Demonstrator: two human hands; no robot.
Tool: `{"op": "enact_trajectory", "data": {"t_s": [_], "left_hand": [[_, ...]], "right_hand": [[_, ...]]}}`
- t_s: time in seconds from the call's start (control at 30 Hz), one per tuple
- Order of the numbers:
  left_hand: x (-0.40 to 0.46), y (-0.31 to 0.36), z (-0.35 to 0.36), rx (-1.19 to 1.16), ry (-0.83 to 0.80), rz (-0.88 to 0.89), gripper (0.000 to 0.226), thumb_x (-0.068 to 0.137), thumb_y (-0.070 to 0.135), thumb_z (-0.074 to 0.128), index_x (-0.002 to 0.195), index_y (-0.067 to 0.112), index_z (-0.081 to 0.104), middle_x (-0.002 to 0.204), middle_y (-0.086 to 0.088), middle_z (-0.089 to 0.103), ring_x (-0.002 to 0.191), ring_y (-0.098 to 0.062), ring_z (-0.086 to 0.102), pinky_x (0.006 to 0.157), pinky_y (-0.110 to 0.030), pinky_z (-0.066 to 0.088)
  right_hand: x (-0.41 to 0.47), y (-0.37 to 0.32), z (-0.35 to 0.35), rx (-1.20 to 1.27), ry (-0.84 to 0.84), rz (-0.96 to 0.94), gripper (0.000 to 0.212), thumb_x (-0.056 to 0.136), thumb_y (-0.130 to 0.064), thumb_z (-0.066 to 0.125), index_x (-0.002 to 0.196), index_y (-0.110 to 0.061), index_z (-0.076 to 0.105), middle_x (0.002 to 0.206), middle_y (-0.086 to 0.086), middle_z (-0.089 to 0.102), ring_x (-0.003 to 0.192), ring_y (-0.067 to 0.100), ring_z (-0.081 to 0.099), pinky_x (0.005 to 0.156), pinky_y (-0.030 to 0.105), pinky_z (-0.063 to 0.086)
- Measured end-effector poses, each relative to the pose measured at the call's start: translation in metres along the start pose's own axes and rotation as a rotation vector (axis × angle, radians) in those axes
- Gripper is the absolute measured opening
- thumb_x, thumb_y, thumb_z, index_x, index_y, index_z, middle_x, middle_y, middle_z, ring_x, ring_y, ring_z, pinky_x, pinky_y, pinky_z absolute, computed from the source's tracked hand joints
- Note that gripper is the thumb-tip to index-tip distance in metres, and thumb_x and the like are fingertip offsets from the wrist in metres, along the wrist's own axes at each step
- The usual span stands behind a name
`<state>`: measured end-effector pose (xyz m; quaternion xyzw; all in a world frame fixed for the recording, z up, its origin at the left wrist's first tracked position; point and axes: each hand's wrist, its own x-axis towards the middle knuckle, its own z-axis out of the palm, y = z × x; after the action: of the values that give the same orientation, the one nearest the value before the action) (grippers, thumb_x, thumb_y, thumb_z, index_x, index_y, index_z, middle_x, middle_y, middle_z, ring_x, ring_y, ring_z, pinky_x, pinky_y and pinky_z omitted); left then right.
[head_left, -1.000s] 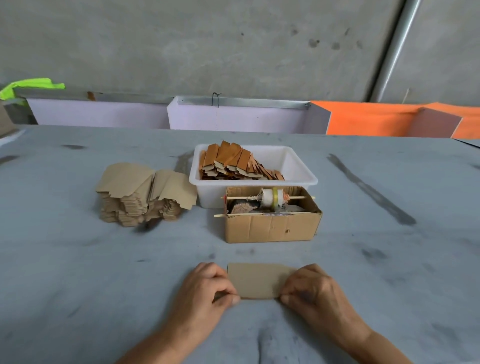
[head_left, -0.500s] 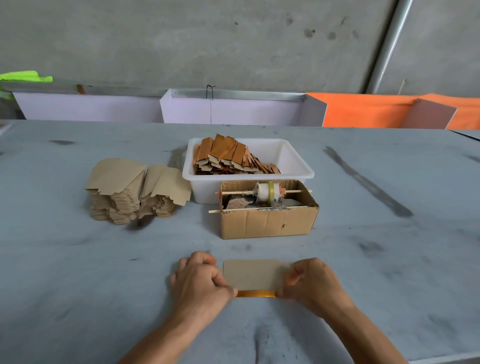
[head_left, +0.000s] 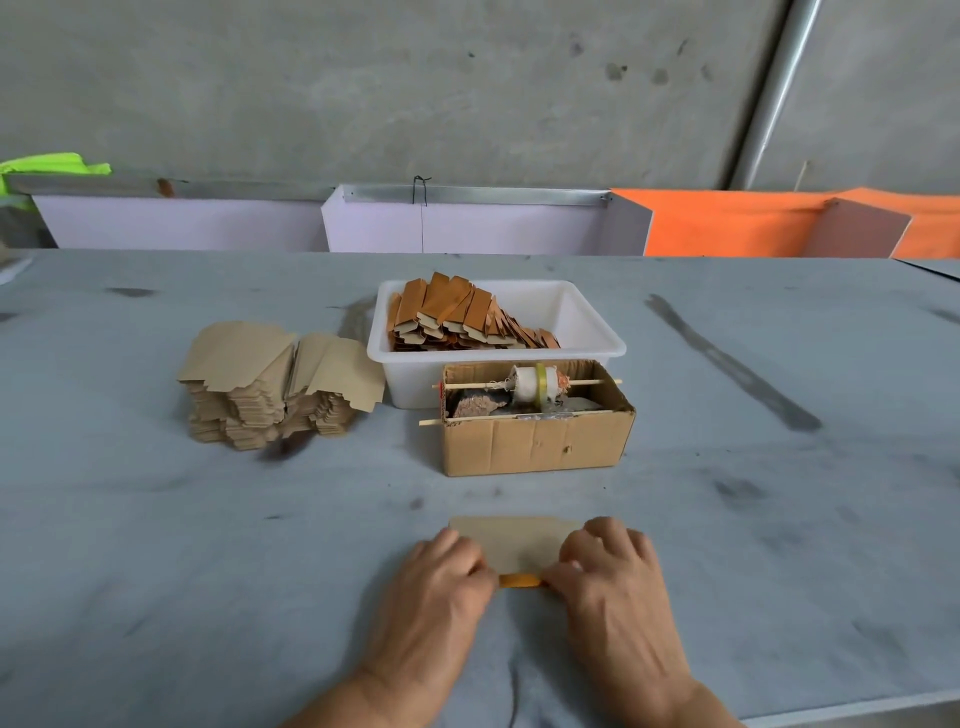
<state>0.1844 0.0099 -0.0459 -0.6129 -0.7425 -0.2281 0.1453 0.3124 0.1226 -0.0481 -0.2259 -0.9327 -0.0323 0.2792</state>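
Observation:
A flat tan card piece (head_left: 519, 543) lies on the grey table near me. An orange strip (head_left: 521, 580) shows along its near edge. My left hand (head_left: 441, 587) pinches the card's left end with curled fingers. My right hand (head_left: 610, 582) pinches its right end the same way. Both hands cover the card's ends and near corners.
A stack of tan card blanks (head_left: 275, 384) stands at the left. A white plastic tub (head_left: 592, 332) holds several orange folded pieces (head_left: 457, 317). In front of it stands a brown cardboard box (head_left: 537, 441) with a spool on a stick (head_left: 535, 384). Purple and orange boards line the far edge.
The card's near edge has been turned up, so an orange strip now shows between my hands. My hands have closed in toward each other along that edge.

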Motion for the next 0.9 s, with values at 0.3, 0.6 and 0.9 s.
{"op": "enact_trajectory", "data": {"t_s": [0.3, 0.6, 0.9], "left_hand": [[-0.005, 0.011, -0.003, 0.236, -0.014, 0.110, 0.031, 0.072, 0.016, 0.042, 0.060, 0.020, 0.070, 0.058, 0.002, 0.052, 0.052, -0.017, 0.056, 0.042, -0.023, 0.040], [-0.012, -0.012, -0.004, -0.055, -0.178, -0.123, 0.014, 0.064, 0.003, 0.058, 0.066, 0.014, 0.067, 0.074, 0.004, 0.061, 0.078, -0.011, 0.050, 0.058, -0.025, 0.049], [0.053, -0.039, 0.008, -0.082, -0.341, -0.446, 0.036, 0.084, 0.037, 0.065, 0.114, 0.019, 0.060, 0.115, 0.001, 0.053, 0.111, -0.016, 0.049, 0.089, -0.027, 0.042]], "right_hand": [[-0.007, -0.013, 0.006, -0.142, 0.068, -0.082, 0.028, 0.067, -0.014, 0.042, 0.058, -0.021, 0.068, 0.054, 0.003, 0.051, 0.046, 0.024, 0.052, 0.043, 0.030, 0.040], [-0.013, 0.009, -0.003, -0.116, -0.086, 0.023, 0.015, 0.057, -0.008, 0.051, 0.050, -0.016, 0.062, 0.056, 0.000, 0.054, 0.054, 0.024, 0.058, 0.046, 0.027, 0.045], [0.007, 0.004, -0.012, -0.047, -0.282, 0.182, 0.013, 0.067, -0.010, 0.063, 0.068, -0.023, 0.065, 0.069, -0.005, 0.051, 0.070, 0.016, 0.051, 0.065, 0.026, 0.038]]}}
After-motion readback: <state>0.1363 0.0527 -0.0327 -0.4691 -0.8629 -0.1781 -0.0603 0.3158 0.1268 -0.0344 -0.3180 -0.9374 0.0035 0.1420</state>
